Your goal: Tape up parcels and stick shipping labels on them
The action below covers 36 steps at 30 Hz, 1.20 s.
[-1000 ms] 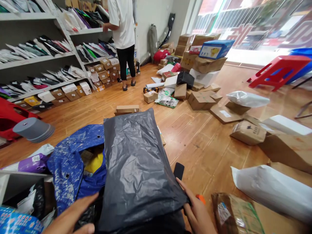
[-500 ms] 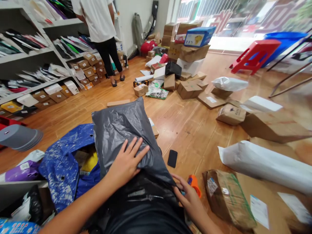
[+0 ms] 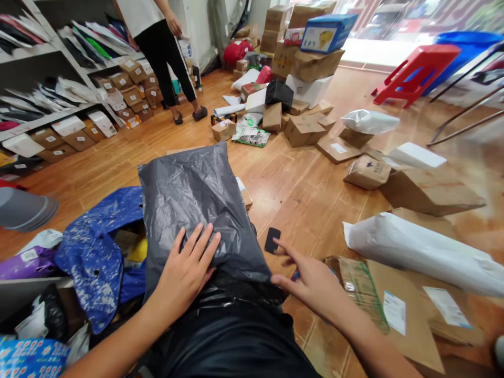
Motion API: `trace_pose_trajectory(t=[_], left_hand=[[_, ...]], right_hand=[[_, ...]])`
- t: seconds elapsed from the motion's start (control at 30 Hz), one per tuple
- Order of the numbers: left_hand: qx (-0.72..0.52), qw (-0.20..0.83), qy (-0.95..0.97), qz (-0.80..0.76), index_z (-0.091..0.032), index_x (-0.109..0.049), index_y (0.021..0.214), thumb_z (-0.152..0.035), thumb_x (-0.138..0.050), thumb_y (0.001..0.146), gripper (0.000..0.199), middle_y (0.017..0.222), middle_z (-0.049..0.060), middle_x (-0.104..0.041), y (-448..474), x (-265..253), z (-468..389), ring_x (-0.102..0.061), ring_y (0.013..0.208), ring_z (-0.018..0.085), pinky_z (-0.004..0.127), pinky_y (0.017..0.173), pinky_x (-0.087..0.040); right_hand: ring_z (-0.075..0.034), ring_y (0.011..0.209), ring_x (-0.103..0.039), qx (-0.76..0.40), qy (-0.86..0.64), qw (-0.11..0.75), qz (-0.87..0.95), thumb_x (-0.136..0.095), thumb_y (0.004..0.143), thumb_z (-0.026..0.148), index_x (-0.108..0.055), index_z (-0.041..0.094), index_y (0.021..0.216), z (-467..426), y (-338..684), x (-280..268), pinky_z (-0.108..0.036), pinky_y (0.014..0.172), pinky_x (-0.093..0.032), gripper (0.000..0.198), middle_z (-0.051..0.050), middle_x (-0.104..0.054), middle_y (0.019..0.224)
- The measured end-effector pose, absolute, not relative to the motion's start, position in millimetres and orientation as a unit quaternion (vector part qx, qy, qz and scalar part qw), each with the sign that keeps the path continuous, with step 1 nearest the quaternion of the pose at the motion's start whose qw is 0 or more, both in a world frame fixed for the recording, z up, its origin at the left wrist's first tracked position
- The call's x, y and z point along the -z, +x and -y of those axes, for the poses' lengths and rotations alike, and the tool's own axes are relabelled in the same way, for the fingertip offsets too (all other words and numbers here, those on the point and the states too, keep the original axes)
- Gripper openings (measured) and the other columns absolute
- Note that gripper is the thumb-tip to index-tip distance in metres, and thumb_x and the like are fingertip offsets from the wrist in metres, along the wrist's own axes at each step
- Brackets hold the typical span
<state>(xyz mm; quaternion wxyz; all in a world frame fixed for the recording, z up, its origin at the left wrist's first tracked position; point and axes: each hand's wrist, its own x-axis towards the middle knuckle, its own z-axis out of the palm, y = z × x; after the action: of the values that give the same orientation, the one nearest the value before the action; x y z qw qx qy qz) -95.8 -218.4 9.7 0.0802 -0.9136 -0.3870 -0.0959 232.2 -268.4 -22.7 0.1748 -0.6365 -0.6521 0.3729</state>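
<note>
A dark grey plastic mailer bag (image 3: 187, 184) lies across my lap, its surface creased and shiny. My left hand (image 3: 191, 260) rests flat on its lower half with the fingers stretched out. Beside the bag's lower right corner is my right hand (image 3: 309, 278), open, fingers apart and nothing held. Its thumb tip is at that corner; whether it touches cannot be made out. Beyond the right fingertips a black phone (image 3: 272, 240) lies on the floor. A blue paint-flecked sack (image 3: 98, 252) stands open left of the bag, with something yellow inside.
Brown cardboard parcels (image 3: 305, 130) and a long white wrapped parcel (image 3: 417, 252) lie on the wooden floor. Shelves (image 3: 59, 113) full of packages line the left. A person (image 3: 165, 58) stands near them. A red stool (image 3: 417, 73) is at the back right.
My right hand has let go of the bag's right edge and opened, lifting toward the phone. My left hand stays flat on the bag. The view has tilted down slightly.
</note>
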Motion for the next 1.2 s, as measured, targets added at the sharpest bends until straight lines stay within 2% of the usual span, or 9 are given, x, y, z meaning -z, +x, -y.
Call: trace_pose_trajectory(t=[0.13,0.27,0.37,0.5,0.57,0.63,0.8,1.03,1.2], left_hand=[[0.131,0.087,-0.916,0.369,-0.015,-0.05,0.162,-0.017,-0.059,0.106,0.057,0.17,0.016,-0.049,-103,-4,219,-0.046,0.158,0.034,0.054,0.136,-0.017],[0.192,0.057,-0.838,0.508,-0.021,-0.033,0.171,-0.043,-0.077,0.099,0.088,0.178,0.021,-0.032,-143,2,236,-0.025,0.167,0.041,0.065,0.135,-0.015],[0.248,-0.051,-0.701,0.667,-0.018,-0.013,0.176,-0.058,-0.085,0.087,0.122,0.177,0.028,-0.029,-174,23,253,-0.034,0.162,0.046,0.063,0.126,-0.037],[0.248,-0.26,-0.574,0.736,-0.014,-0.068,0.138,-0.053,-0.072,0.09,0.062,0.12,0.018,-0.082,-182,65,257,-0.079,0.111,0.038,0.044,0.093,-0.062],[0.249,-0.27,-0.558,0.744,-0.017,-0.077,0.092,-0.049,-0.068,0.087,0.034,0.09,0.016,-0.082,-178,78,252,-0.08,0.094,0.039,0.042,0.083,-0.061],[0.25,-0.273,-0.554,0.746,-0.021,-0.072,0.074,-0.049,-0.068,0.085,0.03,0.081,0.016,-0.08,-176,82,247,-0.078,0.089,0.039,0.043,0.082,-0.059],[0.27,-0.352,-0.532,0.721,-0.017,-0.079,0.097,-0.055,-0.075,0.081,0.041,0.1,0.014,-0.085,-185,78,252,-0.079,0.098,0.038,0.043,0.088,-0.06],[0.275,-0.386,-0.487,0.734,-0.011,-0.082,0.103,-0.061,-0.071,0.087,0.053,0.103,0.015,-0.086,-197,88,266,-0.076,0.106,0.04,0.047,0.098,-0.057],[0.248,-0.452,-0.468,0.717,-0.014,-0.081,0.117,-0.064,-0.082,0.082,0.061,0.117,0.014,-0.084,-204,68,285,-0.076,0.111,0.038,0.044,0.099,-0.058]], right_hand=[[-0.041,0.103,-0.081,-0.252,-0.664,0.067,0.7,-0.07,0.098,0.066,-0.027,0.016,0.174,230,167,5,-0.043,0.083,-0.06,0.101,-0.021,-0.081,0.121],[-0.037,0.095,-0.082,-0.224,-0.657,-0.026,0.719,-0.05,0.113,0.041,-0.055,0.016,0.157,214,141,19,-0.036,0.074,-0.054,0.051,-0.019,-0.084,0.103],[-0.035,0.088,-0.081,-0.247,-0.655,0.025,0.713,-0.056,0.109,0.04,-0.072,0.022,0.137,214,152,44,-0.032,0.068,-0.05,0.036,-0.015,-0.084,0.094],[-0.033,0.088,-0.08,-0.29,-0.64,0.075,0.708,-0.063,0.103,0.034,-0.079,0.027,0.122,209,163,66,-0.03,0.068,-0.05,0.026,-0.009,-0.084,0.093],[-0.032,0.09,-0.08,-0.298,-0.633,0.084,0.71,-0.063,0.103,0.035,-0.079,0.029,0.123,205,163,68,-0.03,0.07,-0.052,0.027,-0.006,-0.085,0.095],[-0.033,0.094,-0.08,-0.299,-0.632,0.092,0.709,-0.061,0.104,0.038,-0.078,0.029,0.127,204,163,66,-0.032,0.074,-0.054,0.03,-0.006,-0.085,0.097],[-0.039,0.106,-0.08,-0.325,-0.654,0.101,0.676,-0.067,0.099,0.06,-0.064,0.024,0.15,218,177,65,-0.037,0.079,-0.057,0.063,-0.012,-0.084,0.113],[-0.04,0.11,-0.079,-0.395,-0.647,0.13,0.639,-0.057,0.097,0.028,-0.084,0.025,0.116,219,203,82,-0.04,0.085,-0.058,0.034,-0.008,-0.086,0.103],[-0.035,0.108,-0.079,-0.496,-0.58,0.18,0.621,-0.068,0.098,0.052,-0.082,0.021,0.12,226,216,69,-0.038,0.092,-0.062,0.041,-0.005,-0.085,0.113]])
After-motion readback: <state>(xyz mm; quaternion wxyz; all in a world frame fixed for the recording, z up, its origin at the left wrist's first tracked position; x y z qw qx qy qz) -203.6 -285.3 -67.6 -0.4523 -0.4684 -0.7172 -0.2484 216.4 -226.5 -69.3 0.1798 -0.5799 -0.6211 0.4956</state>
